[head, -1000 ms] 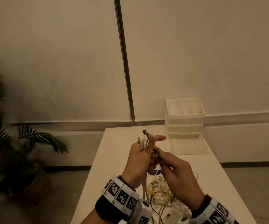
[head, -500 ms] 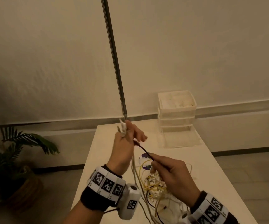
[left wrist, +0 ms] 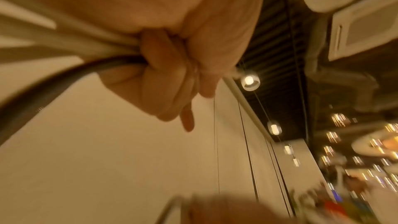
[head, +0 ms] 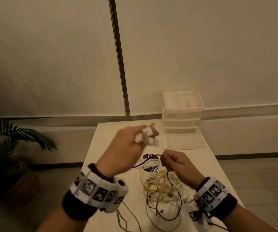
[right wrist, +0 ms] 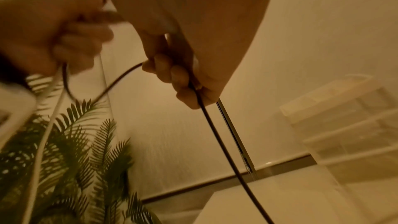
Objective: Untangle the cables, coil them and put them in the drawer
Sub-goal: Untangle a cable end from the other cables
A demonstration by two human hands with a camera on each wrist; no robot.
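A tangle of yellow, white and dark cables lies on the white table. My left hand is raised over the table and grips a bunch of cable ends, with white plugs sticking out of the fist, blurred. The left wrist view shows white and dark cables squeezed in its curled fingers. My right hand is to the right and lower, with its fingers curled round a dark cable that loops back to my left hand. The plastic drawer unit stands at the far right, with its bottom drawer pulled out.
A potted palm stands on the floor left of the table. A metal pole runs up the wall behind. A round purple sticker lies on the table under the cables.
My left hand has moved right and down with the bunch of plugs. My right hand has curled from a pinch into a fist on the dark cable. The head view has tilted down.
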